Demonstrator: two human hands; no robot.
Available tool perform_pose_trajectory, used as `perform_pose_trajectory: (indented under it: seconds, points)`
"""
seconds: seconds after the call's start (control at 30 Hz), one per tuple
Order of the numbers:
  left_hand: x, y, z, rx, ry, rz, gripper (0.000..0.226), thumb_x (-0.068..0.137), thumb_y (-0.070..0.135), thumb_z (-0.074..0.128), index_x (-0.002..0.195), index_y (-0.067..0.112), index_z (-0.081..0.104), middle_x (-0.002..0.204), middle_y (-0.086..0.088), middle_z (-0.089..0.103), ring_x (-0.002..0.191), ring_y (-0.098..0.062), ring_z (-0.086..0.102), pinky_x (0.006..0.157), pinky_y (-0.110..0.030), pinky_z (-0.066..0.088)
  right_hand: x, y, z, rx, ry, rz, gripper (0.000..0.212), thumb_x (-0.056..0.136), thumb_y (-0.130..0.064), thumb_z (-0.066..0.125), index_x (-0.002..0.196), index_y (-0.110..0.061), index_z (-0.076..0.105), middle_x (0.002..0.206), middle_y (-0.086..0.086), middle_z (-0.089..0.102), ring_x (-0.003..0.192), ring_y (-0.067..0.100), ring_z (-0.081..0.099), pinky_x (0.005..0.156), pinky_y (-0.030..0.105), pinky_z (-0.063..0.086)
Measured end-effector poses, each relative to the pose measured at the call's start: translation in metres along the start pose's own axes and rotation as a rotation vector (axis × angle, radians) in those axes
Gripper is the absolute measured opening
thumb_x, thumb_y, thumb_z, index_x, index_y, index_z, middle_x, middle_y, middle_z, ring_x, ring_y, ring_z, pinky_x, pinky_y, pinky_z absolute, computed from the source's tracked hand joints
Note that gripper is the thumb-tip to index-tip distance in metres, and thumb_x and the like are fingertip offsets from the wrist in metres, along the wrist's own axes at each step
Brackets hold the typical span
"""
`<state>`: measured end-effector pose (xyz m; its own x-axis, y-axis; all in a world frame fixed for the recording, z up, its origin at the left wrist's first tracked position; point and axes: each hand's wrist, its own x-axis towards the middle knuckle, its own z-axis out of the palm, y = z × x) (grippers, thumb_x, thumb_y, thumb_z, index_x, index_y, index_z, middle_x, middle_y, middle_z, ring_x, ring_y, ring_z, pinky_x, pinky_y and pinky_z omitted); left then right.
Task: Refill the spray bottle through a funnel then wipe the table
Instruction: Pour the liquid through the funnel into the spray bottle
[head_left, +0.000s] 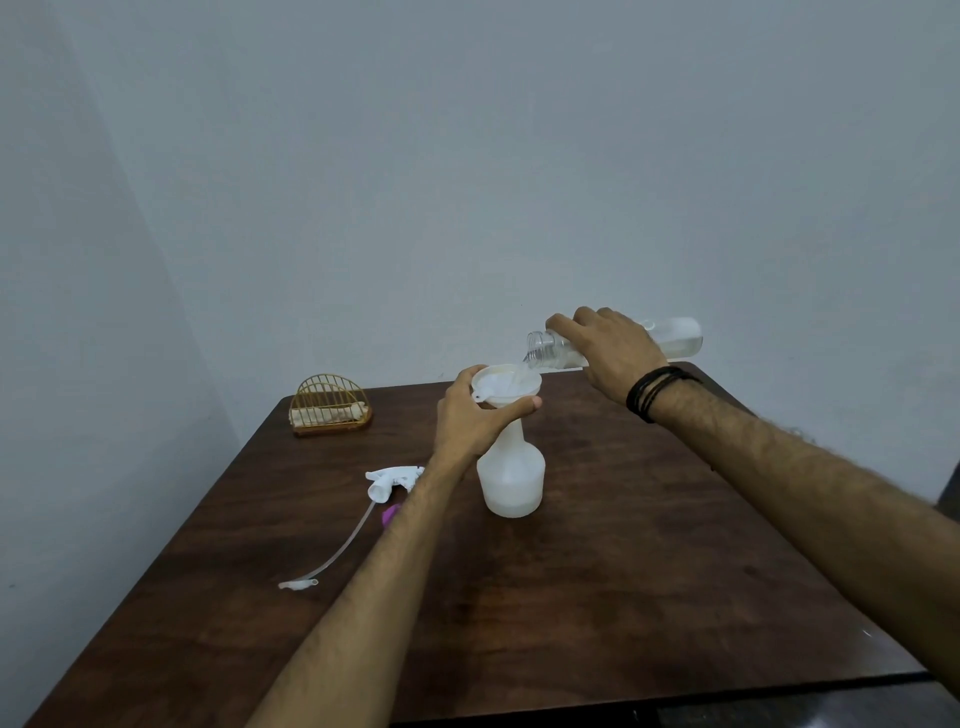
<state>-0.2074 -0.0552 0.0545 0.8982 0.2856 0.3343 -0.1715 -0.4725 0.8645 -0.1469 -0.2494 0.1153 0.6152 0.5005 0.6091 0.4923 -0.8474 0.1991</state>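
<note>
Mid-pour: the right hand (613, 348) grips the tipped clear bottle (675, 338) above the funnel (506, 387), which the left hand (470, 421) pinches steady atop the part-filled spray bottle (511, 478), while the trigger head (387, 480) beside the left forearm awaits refitting and wiping remains undone.

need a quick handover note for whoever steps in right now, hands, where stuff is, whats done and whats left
Left hand: gripping the neck of the spray bottle just under the funnel, steadying both.
Right hand: holding the clear bottle tipped nearly flat, mouth over the funnel, liquid running in.
Spray bottle stands upright mid table, liquid visible only in its lower part.
Spray head with its tube lies on the table left of the bottle.
Holder with a cloth or napkins sits at the far left corner.
Done: head off, funnel in, pour under way.
Left: finish pouring, remove funnel, refit head, wipe table.
</note>
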Motion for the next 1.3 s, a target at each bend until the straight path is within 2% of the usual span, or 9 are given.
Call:
perform_pose_trajectory:
  seconds: [0.3, 0.43, 0.7, 0.87, 1.3]
  points:
    - [0.0013, -0.0017, 0.0016, -0.010, 0.006, -0.011, 0.089, 0.065, 0.051, 0.088, 0.139, 0.020, 0.051, 0.136, -0.001, 0.058, 0.119, -0.018, 0.055, 0.096, -0.033, 0.053, 0.0039, -0.0005, -0.0015, -0.008, -0.001, -0.007, 0.059, 0.075, 0.014, 0.050, 0.124, -0.018, 0.051, 0.093, 0.008, 0.056, 0.079, 0.029, 0.050, 0.064, 0.033, 0.030]
    - [0.0013, -0.0024, 0.0014, -0.021, 0.007, -0.011, 0.090, 0.063, 0.052, 0.088, 0.138, 0.020, 0.052, 0.134, 0.001, 0.059, 0.115, -0.015, 0.055, 0.094, -0.031, 0.054, 0.0049, -0.0001, -0.0004, -0.009, 0.001, -0.013, 0.057, 0.074, 0.014, 0.050, 0.122, -0.017, 0.053, 0.090, 0.009, 0.056, 0.075, 0.029, 0.050, 0.063, 0.034, 0.030]
    - [0.0012, -0.0030, 0.0011, -0.020, 0.004, -0.012, 0.090, 0.063, 0.052, 0.088, 0.139, 0.020, 0.051, 0.134, 0.001, 0.059, 0.120, -0.017, 0.056, 0.094, -0.031, 0.053, 0.0059, -0.0002, -0.0002, -0.016, -0.007, -0.016, 0.058, 0.074, 0.015, 0.049, 0.122, -0.017, 0.053, 0.090, 0.009, 0.056, 0.075, 0.029, 0.050, 0.063, 0.034, 0.032]
    - [0.0015, -0.0022, 0.0017, -0.015, 0.004, -0.014, 0.090, 0.065, 0.051, 0.088, 0.140, 0.020, 0.050, 0.136, 0.000, 0.058, 0.111, -0.010, 0.051, 0.089, -0.025, 0.049, 0.0051, 0.0001, -0.0021, -0.021, -0.007, -0.021, 0.056, 0.076, 0.014, 0.049, 0.123, -0.017, 0.053, 0.091, 0.009, 0.056, 0.076, 0.029, 0.050, 0.065, 0.033, 0.031]
    - [0.0014, -0.0028, 0.0013, -0.008, 0.007, -0.015, 0.091, 0.064, 0.052, 0.088, 0.140, 0.020, 0.050, 0.136, 0.001, 0.058, 0.115, -0.013, 0.053, 0.093, -0.029, 0.051, 0.0036, -0.0010, -0.0058, -0.025, -0.007, -0.041, 0.058, 0.076, 0.014, 0.048, 0.126, -0.015, 0.053, 0.093, 0.010, 0.057, 0.076, 0.028, 0.049, 0.067, 0.033, 0.030]
